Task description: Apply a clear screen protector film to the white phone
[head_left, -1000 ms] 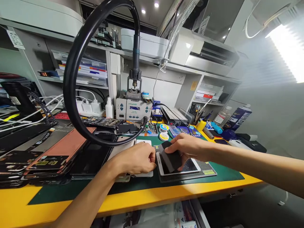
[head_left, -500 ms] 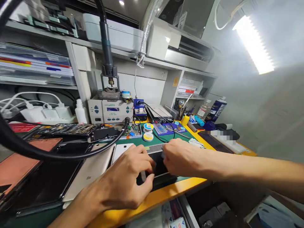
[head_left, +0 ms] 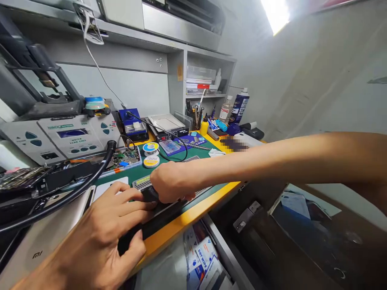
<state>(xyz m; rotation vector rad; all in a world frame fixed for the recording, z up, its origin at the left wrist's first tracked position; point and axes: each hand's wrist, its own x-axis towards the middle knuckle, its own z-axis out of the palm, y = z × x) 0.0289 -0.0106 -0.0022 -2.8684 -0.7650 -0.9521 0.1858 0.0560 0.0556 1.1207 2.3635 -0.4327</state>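
Observation:
A metal plate with a perforated rim lies on the green mat near the bench's front edge. A dark flat panel rests on it, mostly covered by my hands. My left hand lies over its left end, fingers stretched out and thumb apart at the front. Beside those fingertips my right hand is closed in a fist, low over the plate. A small black piece shows between the two hands; whether the fist grips it is hidden. Left of my hands lies a gold phone back cover.
A hot-air soldering station stands at the back left, its black hose looping forward. Solder reels, a box of circuit parts and a yellow bottle sit behind. An open drawer juts out below the bench edge.
The view has turned to the right and come closer. My left fingers, curled before, are now stretched flat. My right fist has come nearer the left fingertips.

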